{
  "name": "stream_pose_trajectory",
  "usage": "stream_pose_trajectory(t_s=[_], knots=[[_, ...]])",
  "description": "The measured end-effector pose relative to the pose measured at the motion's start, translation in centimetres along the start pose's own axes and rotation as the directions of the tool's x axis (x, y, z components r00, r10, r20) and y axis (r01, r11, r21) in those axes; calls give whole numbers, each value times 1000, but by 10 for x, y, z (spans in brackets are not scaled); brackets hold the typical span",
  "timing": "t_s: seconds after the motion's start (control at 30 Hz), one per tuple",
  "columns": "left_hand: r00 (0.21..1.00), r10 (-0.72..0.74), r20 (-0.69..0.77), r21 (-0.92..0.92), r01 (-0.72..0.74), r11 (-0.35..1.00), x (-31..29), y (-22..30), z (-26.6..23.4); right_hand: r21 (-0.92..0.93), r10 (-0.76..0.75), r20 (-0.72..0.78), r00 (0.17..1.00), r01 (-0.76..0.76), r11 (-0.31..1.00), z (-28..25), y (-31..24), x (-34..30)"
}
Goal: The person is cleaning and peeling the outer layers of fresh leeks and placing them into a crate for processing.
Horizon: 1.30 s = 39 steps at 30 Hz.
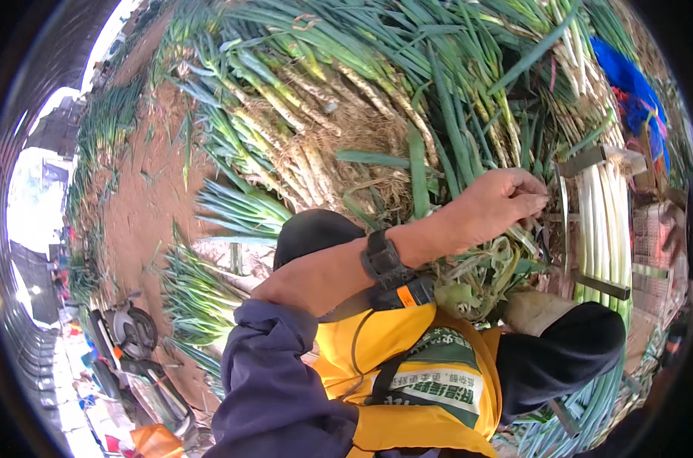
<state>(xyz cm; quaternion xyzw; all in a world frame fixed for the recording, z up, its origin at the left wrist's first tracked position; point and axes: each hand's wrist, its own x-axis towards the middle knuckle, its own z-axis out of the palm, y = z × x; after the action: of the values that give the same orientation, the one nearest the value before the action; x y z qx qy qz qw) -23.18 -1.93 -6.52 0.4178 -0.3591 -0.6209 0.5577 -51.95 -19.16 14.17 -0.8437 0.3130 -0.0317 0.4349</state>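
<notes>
My left hand (507,200) reaches across from the lower left, a dark watch on its wrist. Its fingers are curled together over loose leaves; what they hold, if anything, cannot be made out. Just right of it, a bundle of long green onions (597,221) with clean white stalks lies in a narrow metal rack (604,287). Peeled leaf scraps (480,278) are heaped below the hand. Beyond it spreads a large pile of unpeeled green onions (308,164), with dirty roots and yellowed outer skins. My right hand does not show.
At the right stands a pale plastic crate (655,252), with blue plastic sheeting (629,72) farther back. More green onions (201,298) lie by my left knee on the brown dirt floor (136,206). A wheeled vehicle (136,336) stands at the lower left.
</notes>
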Motion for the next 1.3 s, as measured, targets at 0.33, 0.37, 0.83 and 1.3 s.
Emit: stream_pose_trajectory(t_s=[0.33, 0.37, 0.83, 1.3], knots=[[946, 269, -179, -139, -295, 945, -56, 60, -33, -178, -368, 282, 886, 425, 888, 356, -30, 292], [937, 281, -206, -150, -314, 938, -62, 62, -34, -134, -284, 269, 920, 328, 935, 365, 6, 316], [916, 321, -240, -395, -394, 830, -91, 77, -34, -2, -436, -189, 880, 443, 896, 543, -28, 342], [936, 290, -198, -381, -346, 857, -94, 88, -49, -362, -595, 47, 802, 569, 738, 589, -107, 389]])
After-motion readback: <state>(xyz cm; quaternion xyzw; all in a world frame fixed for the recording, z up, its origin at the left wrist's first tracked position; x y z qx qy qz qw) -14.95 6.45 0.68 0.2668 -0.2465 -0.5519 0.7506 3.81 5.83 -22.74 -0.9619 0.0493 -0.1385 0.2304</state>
